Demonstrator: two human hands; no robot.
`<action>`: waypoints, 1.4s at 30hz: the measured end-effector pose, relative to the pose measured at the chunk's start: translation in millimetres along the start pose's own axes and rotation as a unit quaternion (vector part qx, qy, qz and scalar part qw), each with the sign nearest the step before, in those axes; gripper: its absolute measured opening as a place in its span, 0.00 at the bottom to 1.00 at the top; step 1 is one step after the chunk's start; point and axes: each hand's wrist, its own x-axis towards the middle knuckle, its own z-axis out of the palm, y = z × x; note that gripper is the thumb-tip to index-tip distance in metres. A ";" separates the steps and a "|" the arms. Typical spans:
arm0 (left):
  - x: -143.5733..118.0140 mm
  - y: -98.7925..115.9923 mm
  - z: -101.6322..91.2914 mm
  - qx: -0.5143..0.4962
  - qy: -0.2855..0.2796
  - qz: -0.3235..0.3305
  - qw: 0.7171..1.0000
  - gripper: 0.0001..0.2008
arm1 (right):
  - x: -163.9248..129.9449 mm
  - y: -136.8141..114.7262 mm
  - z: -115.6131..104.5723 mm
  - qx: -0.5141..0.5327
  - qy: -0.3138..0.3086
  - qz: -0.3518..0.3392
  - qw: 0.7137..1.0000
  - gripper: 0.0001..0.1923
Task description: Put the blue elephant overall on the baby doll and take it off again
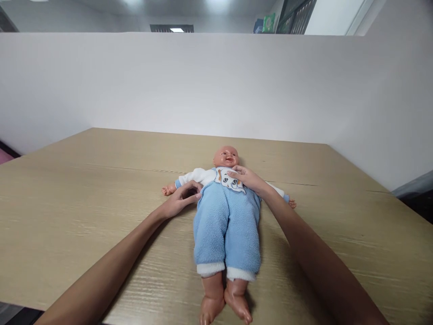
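Note:
A baby doll (226,158) lies on its back on the wooden table (84,203), head away from me and bare feet toward me. It wears a fluffy blue romper (226,225) with white sleeves and an elephant bib on the chest. My left hand (181,201) pinches the romper's fabric at the doll's side, just under its arm. My right hand (248,178) rests on the doll's chest and shoulder, fingertips on the bib near the neck.
A white partition wall (216,85) stands along the back and right of the table. The table's near edge runs at the lower left, with dark floor beyond it.

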 end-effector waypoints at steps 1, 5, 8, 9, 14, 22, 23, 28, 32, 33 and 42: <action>0.4 0.3 0.2 -0.002 0.000 0.002 1.000 0.13 | -0.2 -0.2 0.1 0.001 0.000 0.002 1.000 0.27; 3.0 -0.6 2.7 -0.006 0.028 -0.014 1.000 0.13 | -1.0 -2.0 0.2 0.000 0.001 0.012 1.000 0.28; 5.1 -1.5 8.1 0.006 0.076 -0.036 0.996 0.14 | -1.7 -4.4 0.8 0.000 0.000 0.019 1.000 0.28; 5.8 -0.9 10.3 0.005 0.079 -0.045 0.996 0.14 | -2.1 -5.3 1.2 0.000 0.000 0.021 1.000 0.28; 9.1 6.1 18.7 -0.014 0.084 -0.072 0.994 0.16 | -5.8 -8.3 2.0 -0.006 -0.004 0.019 1.000 0.29; 14.9 -0.9 26.5 -0.010 0.122 -0.061 0.991 0.18 | -19.8 -11.2 -0.6 -0.181 0.070 -0.005 0.981 0.22; 15.2 -1.4 28.4 0.002 0.130 -0.053 0.990 0.18 | -27.4 -11.6 -0.9 -0.223 0.107 -0.008 0.969 0.20; 14.3 -2.0 38.8 0.126 0.199 -0.015 0.972 0.15 | -93.5 5.7 -22.3 -0.503 0.261 -0.078 0.820 0.24; 13.9 6.1 41.3 0.172 0.245 -0.004 0.954 0.14 | -149.1 42.1 -68.6 -0.570 0.269 -0.081 0.772 0.30; 15.3 11.2 41.5 0.181 0.259 -0.001 0.949 0.14 | -158.6 51.2 -80.1 -0.573 0.265 -0.080 0.771 0.31; 83.2 77.4 73.9 0.372 0.105 0.132 0.913 0.14 | -167.2 71.0 -111.7 -0.458 0.231 -0.113 0.851 0.30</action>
